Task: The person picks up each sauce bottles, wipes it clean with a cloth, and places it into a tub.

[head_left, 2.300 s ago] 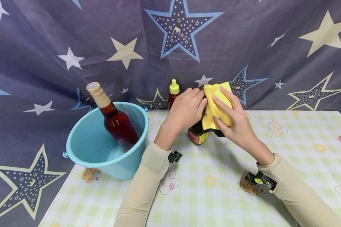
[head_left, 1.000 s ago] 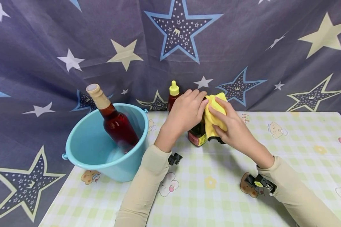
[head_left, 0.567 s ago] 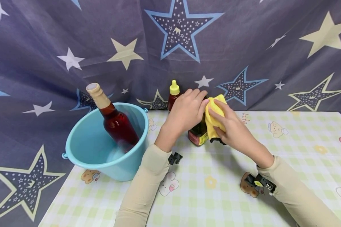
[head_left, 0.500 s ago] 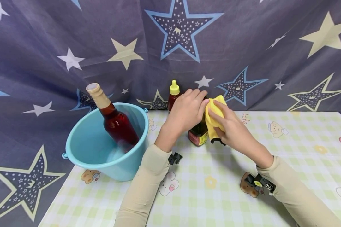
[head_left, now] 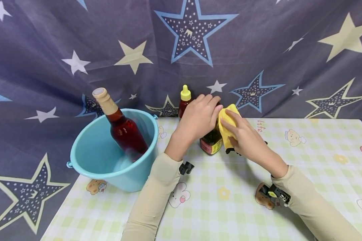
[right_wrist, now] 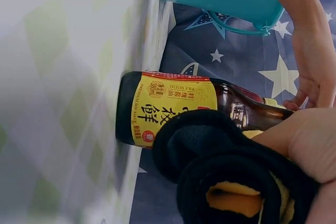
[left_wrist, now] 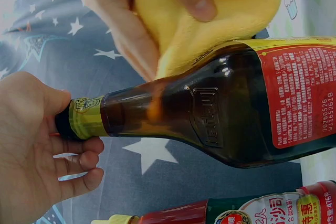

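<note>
My left hand (head_left: 199,115) curls over the capped top of a dark soy sauce bottle (head_left: 212,142) standing upright on the bench (head_left: 229,201), while my right hand (head_left: 244,140) grips a yellow cloth (head_left: 226,125) and presses it against the bottle's shoulder and side. The bottle stands near the back edge of the bench, just in front of the starred curtain (head_left: 78,40) and right of the blue bucket (head_left: 108,167).

By my reckoning, the wiping is under way rather than finished: the cloth lies on the upper side of the glass, and the lower label band and the base are uncovered, so I judge they are yet to be reached. A larger bottle of red liquid (head_left: 123,130) leans inside the bucket. A small red sauce bottle with a yellow nozzle (head_left: 184,100) stands just behind my left hand, untouched.

In the right wrist view the bottle's yellow label (right_wrist: 173,109) carries "PREMIUM SOY SAUCE" beside large Chinese characters. In the left wrist view a red back label (left_wrist: 304,93) shows fine Chinese print and a stamped run of digits too small to read with confidence; lettering embossed in the glass is unclear. The word "Life" (head_left: 261,126) is printed on the bench's checked covering.
</note>
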Available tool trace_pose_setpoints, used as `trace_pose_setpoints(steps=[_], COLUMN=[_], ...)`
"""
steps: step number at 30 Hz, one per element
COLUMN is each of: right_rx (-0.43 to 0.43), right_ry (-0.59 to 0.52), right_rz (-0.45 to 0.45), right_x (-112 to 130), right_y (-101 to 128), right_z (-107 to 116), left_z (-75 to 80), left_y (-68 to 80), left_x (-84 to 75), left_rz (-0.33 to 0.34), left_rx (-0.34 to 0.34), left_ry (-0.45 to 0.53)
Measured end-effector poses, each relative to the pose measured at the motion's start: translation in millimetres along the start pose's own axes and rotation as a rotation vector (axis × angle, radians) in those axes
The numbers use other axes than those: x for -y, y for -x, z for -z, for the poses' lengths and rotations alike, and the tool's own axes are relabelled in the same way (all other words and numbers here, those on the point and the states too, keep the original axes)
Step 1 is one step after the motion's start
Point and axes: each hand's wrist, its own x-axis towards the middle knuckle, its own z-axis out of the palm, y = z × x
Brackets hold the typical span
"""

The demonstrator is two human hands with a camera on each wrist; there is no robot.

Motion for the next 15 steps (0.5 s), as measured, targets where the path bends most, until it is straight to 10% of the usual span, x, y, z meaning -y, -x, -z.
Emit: trace_pose_setpoints(steps=[15], right_rx=[0.074], right_ry=[-0.05], right_rz=[-0.036], right_x=[-2.6], right_y=[-1.8], right_z=[-0.7], left_z=[1.2], left_y=[0.3], left_x=[0.3], left_rz=[0.013], left_rx=[0.017], left_ry=[0.022])
